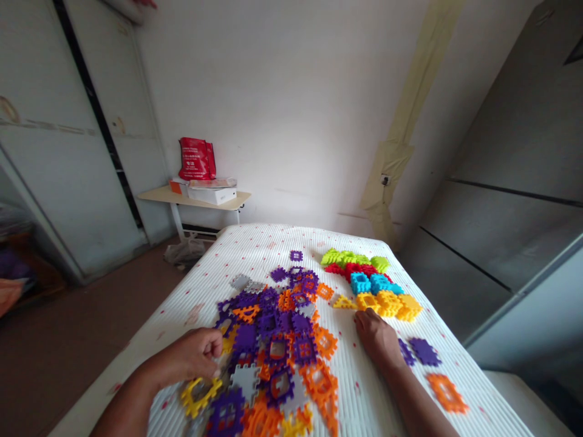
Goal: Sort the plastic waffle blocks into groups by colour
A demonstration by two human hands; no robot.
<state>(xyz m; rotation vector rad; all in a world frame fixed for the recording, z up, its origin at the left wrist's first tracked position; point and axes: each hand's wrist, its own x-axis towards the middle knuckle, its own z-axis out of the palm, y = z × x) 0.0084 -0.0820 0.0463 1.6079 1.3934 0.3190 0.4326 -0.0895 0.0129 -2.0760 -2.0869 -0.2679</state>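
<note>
My left hand [200,352] is at the left side of a loose pile of plastic puzzle pieces, its fingers pinched at the upper edge of a yellow square frame piece [200,396]. My right hand [376,334] rests on the sheet with its fingers curled, right by the front of the stacked yellow pieces [387,303]. A yellow triangle piece [345,302] lies just left of its fingertips. What those fingers hold, if anything, is hidden. Between the hands spreads the mixed pile, with purple pieces [246,335], orange pieces [319,379] and grey pieces [246,381].
Behind the yellow row stand blue pieces [359,283], red pieces [357,269] and green pieces [346,257]. A purple piece [425,352] and an orange frame piece [447,392] lie right of my right arm. A side table [155,194] with a red bag [195,159] stands beyond.
</note>
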